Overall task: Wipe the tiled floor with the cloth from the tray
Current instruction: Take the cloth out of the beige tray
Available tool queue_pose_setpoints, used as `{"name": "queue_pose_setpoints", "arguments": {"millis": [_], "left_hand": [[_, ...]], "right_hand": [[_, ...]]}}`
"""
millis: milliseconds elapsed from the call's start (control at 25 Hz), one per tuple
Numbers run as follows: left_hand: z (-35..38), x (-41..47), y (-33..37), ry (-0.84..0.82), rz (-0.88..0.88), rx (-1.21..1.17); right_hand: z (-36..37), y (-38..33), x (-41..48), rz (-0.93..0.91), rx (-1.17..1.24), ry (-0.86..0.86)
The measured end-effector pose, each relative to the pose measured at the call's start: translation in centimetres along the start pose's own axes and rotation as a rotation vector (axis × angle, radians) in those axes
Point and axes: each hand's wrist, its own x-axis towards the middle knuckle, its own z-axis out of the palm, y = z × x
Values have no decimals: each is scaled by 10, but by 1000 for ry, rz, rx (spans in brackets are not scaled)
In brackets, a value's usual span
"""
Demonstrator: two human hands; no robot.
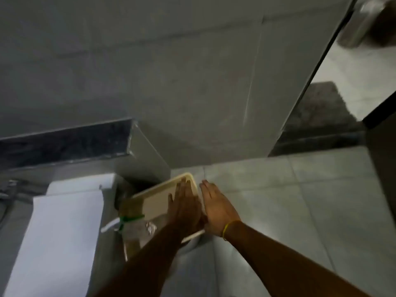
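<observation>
Both forearms are stretched forward. Left hand (184, 205) is held flat, fingers spread, over the tray (156, 202), likely reaching for the cloth (155, 205) lying on it. Right hand (216, 207) hovers empty, fingers extended, above the floor (300, 200) beside the tray.

Left hand (184, 207) covers right part of tray (150, 195); I can't see what lies beneath palm. Tray's near end hidden behind my left forearm. Clear plastic thing (137, 229) on tray blurred, can't identify. Cloth: can't pick out for certain. Metal object (360, 24) top right smeared, partly cut by frame edge. White fixture (57, 232) cut off at lower left.
</observation>
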Motion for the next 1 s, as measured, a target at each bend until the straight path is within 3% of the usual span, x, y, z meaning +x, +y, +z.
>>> {"name": "queue_pose_setpoints", "arguments": {"millis": [120,280,360,440,520,640,760,880,1000], "left_hand": [[88,64,-65,-1,-138,-108],[165,113,-127,61,-375,-292],[187,128,-145,80,-479,-302],[199,137,-158,125,-572,-375],[204,137,-161,151,-647,-594],[192,133,-152,215,-754,-992],[166,122,-129,281,-629,-1095],[147,104,-87,245,-351,-1136],[168,86,-33,157,-183,-1019]], "right_hand": [[101,23,62,44,89,-57],[204,54,121,91,4,-207],[228,60,140,163,51,-169],[243,54,153,300,240,-17],[251,49,159,398,286,111],[234,37,149,424,426,104],[198,36,121,225,438,61],[156,52,84,181,583,267],[128,100,32,196,651,467]]}}
